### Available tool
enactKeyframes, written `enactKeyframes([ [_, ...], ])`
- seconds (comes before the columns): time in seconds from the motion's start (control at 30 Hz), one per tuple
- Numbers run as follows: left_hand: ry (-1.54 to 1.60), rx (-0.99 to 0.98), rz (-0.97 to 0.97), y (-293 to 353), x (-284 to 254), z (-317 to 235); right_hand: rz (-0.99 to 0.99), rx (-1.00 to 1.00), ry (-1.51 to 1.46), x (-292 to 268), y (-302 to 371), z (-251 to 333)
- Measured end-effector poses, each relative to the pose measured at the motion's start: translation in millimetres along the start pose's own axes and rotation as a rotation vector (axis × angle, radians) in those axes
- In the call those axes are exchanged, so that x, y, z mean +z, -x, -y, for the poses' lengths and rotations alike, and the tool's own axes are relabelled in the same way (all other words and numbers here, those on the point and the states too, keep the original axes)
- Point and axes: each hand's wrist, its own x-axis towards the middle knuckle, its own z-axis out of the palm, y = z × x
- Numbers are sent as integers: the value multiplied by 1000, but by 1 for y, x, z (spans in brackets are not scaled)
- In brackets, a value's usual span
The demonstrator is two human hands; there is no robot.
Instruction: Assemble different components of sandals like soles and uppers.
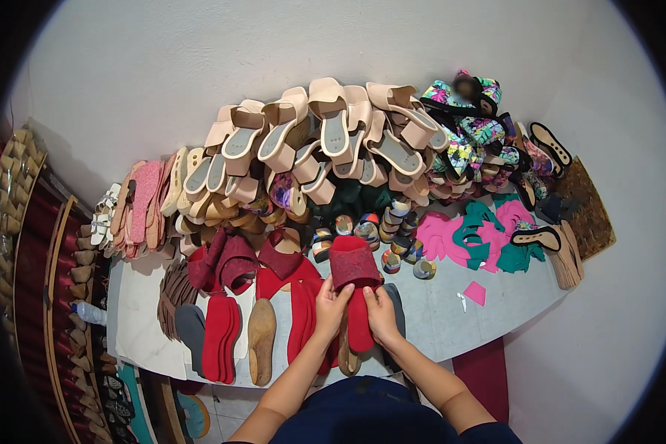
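My left hand [331,308] and my right hand [382,318] grip a red slide sandal [354,265] from its two sides, thumbs up on the wide dark red strap. Its red sole hangs down between my hands. Part of a wooden shoe last [349,360] shows beneath it. To the left of my hands lie several red insoles [300,318], and further left a whole wooden last [261,342]. Beside that last sits another stack of red insoles [220,337], next to grey soles [192,331]. Several dark red straps [233,263] lie behind these.
Piled at the back of the table [451,325] are beige heeled sandals [333,126], with multicoloured sandals [470,140] to their right. Small patterned heels [403,237] and pink and green cut pieces [481,233] lie right of centre. Shelves of lasts [81,296] stand at the left.
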Motion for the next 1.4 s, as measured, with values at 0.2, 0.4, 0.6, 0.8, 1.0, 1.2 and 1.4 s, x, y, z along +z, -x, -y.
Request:
enactKeyframes([
  [0.2, -66, 93, -217, -6, 1, 4, 46, 3, 129, 3, 5, -9],
  [0.4, -72, 100, -173, -13, -11, 10, 17, 19, 20, 14, 11, -11],
  [0.6, -111, 209, -229, -15, 1, 4, 73, 31, -16, 9, 5, -3],
  [0.8, -6, 176, -121, -23, -15, 15, 84, 58, -121, 12, 9, -6],
  [1.0, 107, 42, -46, -19, -11, 10, 110, 101, -162, 9, 9, 6],
  [1.2, 257, -40, 39, -21, -3, 2, 127, 110, -180, 5, 9, 2],
  [1.4, 36, -16, -1, -21, -12, 17, 77, 39, -161, 1, 5, -5],
])
